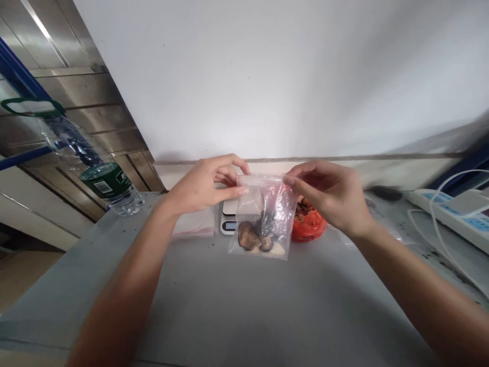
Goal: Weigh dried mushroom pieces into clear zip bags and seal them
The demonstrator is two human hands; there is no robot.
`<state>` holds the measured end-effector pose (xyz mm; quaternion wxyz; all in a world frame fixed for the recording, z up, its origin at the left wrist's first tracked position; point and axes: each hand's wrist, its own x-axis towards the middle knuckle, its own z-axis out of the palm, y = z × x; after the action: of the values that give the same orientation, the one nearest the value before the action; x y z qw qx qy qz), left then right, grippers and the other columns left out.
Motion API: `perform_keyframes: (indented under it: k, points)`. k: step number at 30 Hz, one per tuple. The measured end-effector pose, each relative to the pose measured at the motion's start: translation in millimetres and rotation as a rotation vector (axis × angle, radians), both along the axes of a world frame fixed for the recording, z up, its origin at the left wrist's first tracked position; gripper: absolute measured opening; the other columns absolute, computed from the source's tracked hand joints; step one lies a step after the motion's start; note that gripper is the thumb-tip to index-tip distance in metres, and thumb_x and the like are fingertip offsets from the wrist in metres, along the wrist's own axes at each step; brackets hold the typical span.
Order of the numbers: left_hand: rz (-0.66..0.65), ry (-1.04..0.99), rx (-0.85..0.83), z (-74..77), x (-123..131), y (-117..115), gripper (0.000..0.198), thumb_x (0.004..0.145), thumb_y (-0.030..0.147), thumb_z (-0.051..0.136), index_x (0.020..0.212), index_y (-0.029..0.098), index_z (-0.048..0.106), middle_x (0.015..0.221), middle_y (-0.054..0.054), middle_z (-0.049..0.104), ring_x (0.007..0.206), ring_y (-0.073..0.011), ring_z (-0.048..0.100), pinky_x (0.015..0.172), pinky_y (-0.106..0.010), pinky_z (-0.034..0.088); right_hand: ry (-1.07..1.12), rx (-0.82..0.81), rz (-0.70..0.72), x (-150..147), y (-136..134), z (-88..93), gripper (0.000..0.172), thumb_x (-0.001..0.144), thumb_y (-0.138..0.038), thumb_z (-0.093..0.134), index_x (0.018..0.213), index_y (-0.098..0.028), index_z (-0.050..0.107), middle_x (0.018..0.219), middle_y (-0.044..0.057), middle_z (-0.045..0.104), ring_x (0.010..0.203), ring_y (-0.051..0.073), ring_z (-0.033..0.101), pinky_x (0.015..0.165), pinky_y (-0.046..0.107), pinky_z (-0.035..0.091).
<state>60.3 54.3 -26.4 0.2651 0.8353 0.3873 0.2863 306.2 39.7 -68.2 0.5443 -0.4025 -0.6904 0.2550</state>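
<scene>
I hold a small clear zip bag point(263, 216) upright over the grey table point(244, 306), with several brown dried pieces point(255, 239) at its bottom. My left hand point(208, 183) pinches the bag's top left corner. My right hand point(328, 196) pinches the top right corner. Both hands are closed on the bag's top edge. Behind the bag lies a small white scale point(229, 216), partly hidden. A red plastic bag point(310, 223) of brown pieces sits behind the clear bag, under my right hand.
Empty clear zip bags point(193, 227) lie under my left wrist. A plastic water bottle point(97, 165) with a green label stands at the table's left corner. A white power strip point(454, 211) with cables lies at the right. A white wall rises behind the table.
</scene>
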Motion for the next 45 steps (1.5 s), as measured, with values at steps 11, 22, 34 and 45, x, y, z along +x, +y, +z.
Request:
perform_keyframes:
  k: [11, 22, 34, 45]
  points:
    - [-0.060, -0.201, -0.080, -9.8, 1.3, 8.9, 0.039, 0.084, 0.032, 0.072, 0.120, 0.017, 0.067, 0.090, -0.004, 0.071, 0.086, -0.0170, 0.069, 0.080, -0.030, 0.057, -0.064, -0.153, 0.098, 8.5, 5.6, 2.4, 0.048, 0.070, -0.063, 0.080, 0.094, -0.021, 0.072, 0.075, 0.004, 0.073, 0.065, 0.019, 0.068, 0.058, 0.032, 0.057]
    - [0.140, -0.338, 0.011, -9.8, 7.4, 8.6, 0.047, 0.075, 0.036, 0.080, 0.117, 0.016, 0.071, 0.090, -0.006, 0.077, 0.093, -0.0219, 0.074, 0.086, -0.032, 0.059, -0.144, -0.226, 0.045, 14.5, 6.0, 8.5, 0.057, 0.061, -0.076, 0.078, 0.067, -0.020, 0.072, 0.066, 0.003, 0.068, 0.057, 0.014, 0.054, 0.050, 0.028, 0.042]
    - [0.126, -0.266, -0.056, -7.3, 1.4, 8.3, 0.034, 0.076, 0.037, 0.080, 0.101, 0.015, 0.075, 0.078, -0.005, 0.076, 0.078, -0.0208, 0.074, 0.077, -0.033, 0.061, -0.047, -0.264, 0.061, 16.9, 3.3, 16.8, 0.051, 0.052, -0.066, 0.089, 0.066, -0.021, 0.073, 0.068, 0.004, 0.072, 0.063, 0.017, 0.061, 0.057, 0.031, 0.051]
    - [0.143, -0.261, -0.064, -7.6, 0.4, 9.1, 0.022, 0.076, 0.035, 0.080, 0.084, 0.015, 0.077, 0.083, -0.006, 0.078, 0.080, -0.0199, 0.074, 0.078, -0.030, 0.061, -0.116, -0.199, 0.036, 23.9, 6.0, 17.0, 0.051, 0.058, -0.073, 0.082, 0.070, -0.024, 0.074, 0.077, 0.006, 0.076, 0.068, 0.020, 0.066, 0.063, 0.036, 0.055]
